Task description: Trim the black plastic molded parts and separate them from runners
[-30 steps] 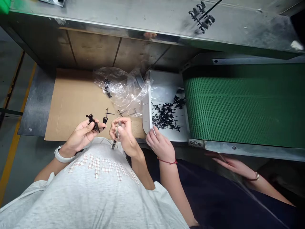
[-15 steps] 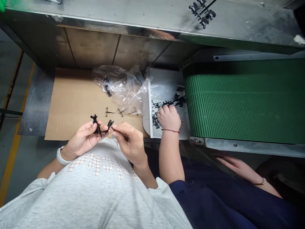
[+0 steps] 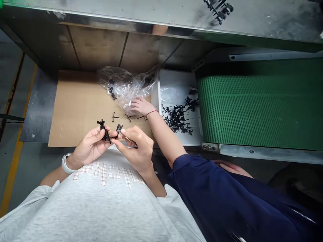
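My left hand [image 3: 92,143], with a white band on its wrist, is closed around a black plastic part [image 3: 102,125] between thumb and fingers. A smaller forked black piece [image 3: 119,128] sits between the fingertips of both hands. My right hand [image 3: 138,148] pinches at that piece, its thumb stretched toward my left fingers. Something thin and dark shows under the right fingers, too hidden to name. Beyond my hands, several thin black sprues [image 3: 116,117] lie on a cardboard sheet [image 3: 75,104].
A co-worker's hand [image 3: 141,106] reaches across from the right onto a clear plastic bag [image 3: 126,85] with black parts. A white tray [image 3: 174,79] holds a pile of black parts [image 3: 178,117]. Right of it is a green conveyor belt [image 3: 257,111]; a metal ledge [image 3: 141,13] runs above.
The co-worker's hand has moved left from the tray to the plastic bag, uncovering the pile of parts. My right thumb has extended toward my left fingers; the left hand has barely moved.
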Available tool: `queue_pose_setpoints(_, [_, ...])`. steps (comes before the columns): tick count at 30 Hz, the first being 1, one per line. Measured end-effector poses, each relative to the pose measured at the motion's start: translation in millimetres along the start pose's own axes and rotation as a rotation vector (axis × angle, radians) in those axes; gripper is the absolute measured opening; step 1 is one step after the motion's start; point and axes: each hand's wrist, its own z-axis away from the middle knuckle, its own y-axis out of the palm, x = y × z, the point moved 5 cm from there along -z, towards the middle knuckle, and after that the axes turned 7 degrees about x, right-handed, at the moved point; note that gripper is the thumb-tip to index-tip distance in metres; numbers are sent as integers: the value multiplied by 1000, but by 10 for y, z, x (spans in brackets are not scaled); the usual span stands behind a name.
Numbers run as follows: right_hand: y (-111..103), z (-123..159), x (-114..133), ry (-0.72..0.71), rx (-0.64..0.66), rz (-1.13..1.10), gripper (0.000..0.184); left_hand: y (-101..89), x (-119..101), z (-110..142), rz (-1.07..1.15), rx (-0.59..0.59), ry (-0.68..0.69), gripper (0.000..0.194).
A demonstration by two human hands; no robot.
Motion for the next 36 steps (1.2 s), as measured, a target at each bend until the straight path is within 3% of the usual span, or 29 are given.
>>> queue_pose_setpoints(2, [-10,109,285,-63,-46,-99,24,-3,-6,10,-26,-7,9,13])
queue_pose_setpoints(5, [-35,145,464,-60,-53,-186,24,-7,-17,27,-66,-9,16,14])
queue_pose_setpoints(36, [-42,135,442,27,-41,-316,28,21,-73,81,-222,-2,70,19])
